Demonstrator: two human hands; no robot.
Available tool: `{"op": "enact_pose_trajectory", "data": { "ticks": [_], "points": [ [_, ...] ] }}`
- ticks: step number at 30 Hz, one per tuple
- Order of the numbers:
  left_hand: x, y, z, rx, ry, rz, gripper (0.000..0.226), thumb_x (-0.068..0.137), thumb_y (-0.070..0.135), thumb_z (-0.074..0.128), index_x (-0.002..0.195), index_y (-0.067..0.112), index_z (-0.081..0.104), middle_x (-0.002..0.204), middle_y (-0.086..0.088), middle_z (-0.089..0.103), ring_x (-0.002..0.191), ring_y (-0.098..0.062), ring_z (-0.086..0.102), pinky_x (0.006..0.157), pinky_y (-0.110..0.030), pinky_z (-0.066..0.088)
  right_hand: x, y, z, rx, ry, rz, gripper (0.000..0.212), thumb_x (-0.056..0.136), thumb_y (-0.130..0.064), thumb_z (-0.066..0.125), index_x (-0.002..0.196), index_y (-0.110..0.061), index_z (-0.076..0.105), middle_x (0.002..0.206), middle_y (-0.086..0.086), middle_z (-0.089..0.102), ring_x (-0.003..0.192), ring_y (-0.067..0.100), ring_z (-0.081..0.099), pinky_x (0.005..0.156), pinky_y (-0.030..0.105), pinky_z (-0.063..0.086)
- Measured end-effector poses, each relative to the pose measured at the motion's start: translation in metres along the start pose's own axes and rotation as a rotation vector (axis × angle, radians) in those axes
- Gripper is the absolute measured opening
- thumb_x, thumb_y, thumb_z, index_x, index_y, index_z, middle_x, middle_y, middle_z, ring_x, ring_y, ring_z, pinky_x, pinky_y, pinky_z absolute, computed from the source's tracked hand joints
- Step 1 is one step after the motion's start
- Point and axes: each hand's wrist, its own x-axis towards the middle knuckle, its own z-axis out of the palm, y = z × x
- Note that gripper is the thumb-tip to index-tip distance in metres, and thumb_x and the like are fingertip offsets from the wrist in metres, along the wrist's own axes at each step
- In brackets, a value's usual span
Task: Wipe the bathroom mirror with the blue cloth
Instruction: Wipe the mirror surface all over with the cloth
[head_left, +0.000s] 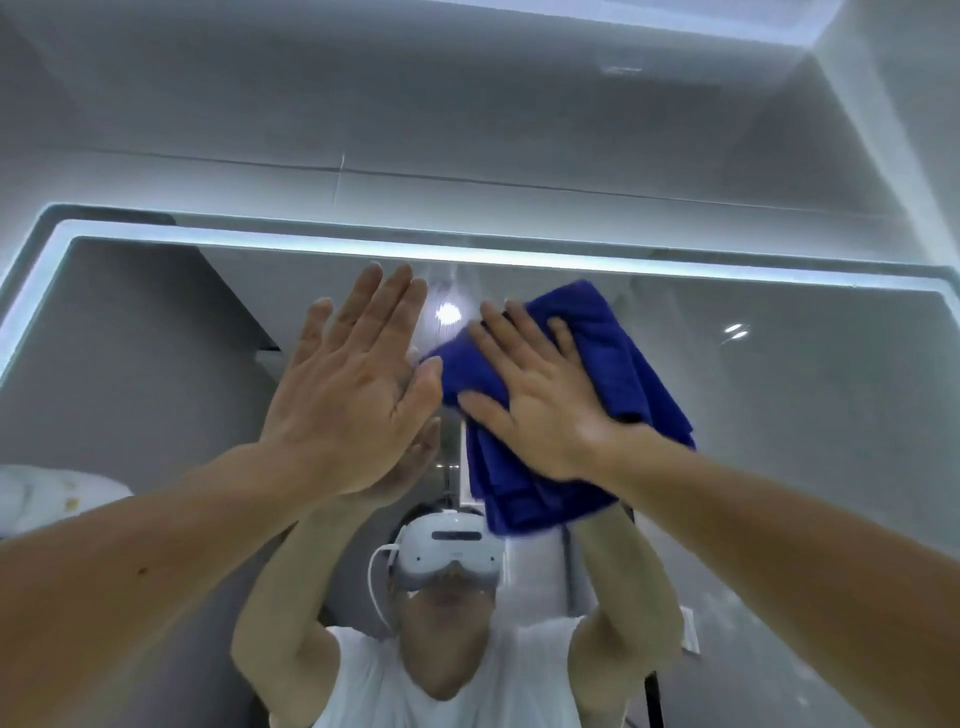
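We could read no text, label, brand, number or sign anywhere in this view. The white plastic headset (451, 553), seen reflected in the rectangular glass mirror with a lit border (779, 415), carried a dark strip on its front, too small and blurred for us to make out any lettering.

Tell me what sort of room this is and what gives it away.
Most likely a bathroom. A large mirror with a lit strip round its edge hangs on a grey tiled wall, and the right hand presses a blue cloth flat against the glass.
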Motion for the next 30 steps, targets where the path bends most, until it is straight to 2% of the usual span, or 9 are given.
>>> {"op": "enact_pose_trajectory", "data": {
  "ticks": [2, 7, 11, 14, 19, 23, 25, 30],
  "points": [
    [0.0, -0.002, -0.004, 0.006, 0.005, -0.011, 0.073, 0.09, 0.057, 0.003, 0.156, 0.026, -0.002, 0.163, 0.012, -0.01, 0.145, 0.002, -0.021, 0.118, -0.027, -0.017, 0.046, 0.007, -0.011, 0.024, 0.025, 0.085, 0.068, 0.101, -0.055, 0.019, 0.155, -0.022, -0.005, 0.163, -0.003, -0.015, 0.148, 0.015, -0.018, 0.118, 0.044, -0.014],
    [-0.008, -0.011, -0.023, 0.028, 0.003, -0.036, 0.076, 0.088, 0.058, 0.001, 0.156, 0.027, -0.002, 0.162, 0.014, -0.012, 0.144, 0.004, -0.023, 0.118, -0.026, -0.016, 0.139, -0.012, -0.023, 0.046, 0.043, 0.277, 0.075, 0.1, -0.059, 0.017, 0.156, -0.014, -0.005, 0.163, 0.005, -0.015, 0.148, 0.024, -0.019, 0.116, 0.051, -0.014],
    [-0.006, -0.016, -0.034, 0.069, 0.014, -0.049, 0.076, 0.087, 0.058, 0.002, 0.156, 0.027, -0.002, 0.162, 0.014, -0.011, 0.146, 0.001, -0.019, 0.121, -0.033, -0.01, 0.147, -0.034, -0.017, 0.012, 0.098, 0.173, 0.078, 0.099, -0.061, 0.021, 0.156, -0.013, -0.004, 0.163, 0.006, -0.013, 0.149, 0.024, -0.015, 0.116, 0.051, -0.014],
    [-0.006, -0.009, -0.035, 0.064, 0.008, -0.054, 0.077, 0.086, 0.057, 0.003, 0.156, 0.026, 0.0, 0.164, 0.012, -0.008, 0.147, -0.001, -0.017, 0.122, -0.035, -0.008, 0.116, -0.033, -0.011, 0.029, 0.114, 0.068, 0.078, 0.099, -0.06, 0.024, 0.156, -0.013, -0.003, 0.164, 0.005, -0.011, 0.15, 0.022, -0.013, 0.116, 0.048, -0.014],
    [-0.003, 0.004, -0.028, 0.021, -0.017, -0.037, 0.08, 0.084, 0.06, 0.0, 0.156, 0.026, -0.002, 0.163, 0.014, -0.011, 0.146, 0.001, -0.02, 0.118, -0.028, -0.016, 0.03, -0.014, 0.011, 0.026, 0.142, -0.054, 0.074, 0.098, -0.061, 0.021, 0.156, -0.021, 0.0, 0.164, -0.001, -0.009, 0.149, 0.016, -0.013, 0.115, 0.04, -0.019],
    [0.009, 0.011, -0.02, 0.012, -0.036, -0.029, 0.079, 0.085, 0.062, -0.001, 0.156, 0.028, -0.006, 0.162, 0.015, -0.015, 0.144, 0.002, -0.023, 0.116, -0.027, -0.018, 0.023, 0.032, -0.002, 0.005, 0.067, -0.147, 0.067, 0.099, -0.059, 0.026, 0.156, -0.029, 0.003, 0.164, -0.005, -0.006, 0.149, 0.013, -0.012, 0.116, 0.036, -0.016],
    [0.014, 0.014, -0.019, 0.012, -0.029, -0.029, 0.076, 0.088, 0.061, 0.002, 0.156, 0.028, -0.007, 0.162, 0.014, -0.016, 0.145, 0.001, -0.023, 0.118, -0.03, -0.015, 0.039, 0.055, -0.015, -0.004, 0.046, -0.09, 0.066, 0.1, -0.058, 0.027, 0.155, -0.031, 0.002, 0.164, -0.005, -0.007, 0.149, 0.013, -0.012, 0.116, 0.036, -0.014],
    [0.015, 0.021, -0.02, -0.013, -0.01, -0.011, 0.079, 0.085, 0.064, -0.002, 0.156, 0.029, -0.004, 0.162, 0.015, -0.013, 0.146, 0.0, -0.02, 0.119, -0.031, -0.014, 0.069, 0.101, -0.035, -0.022, 0.062, 0.249, 0.073, 0.095, -0.067, 0.019, 0.156, -0.031, 0.001, 0.164, -0.002, -0.007, 0.15, 0.02, -0.011, 0.12, 0.045, -0.005]
  ]
}}
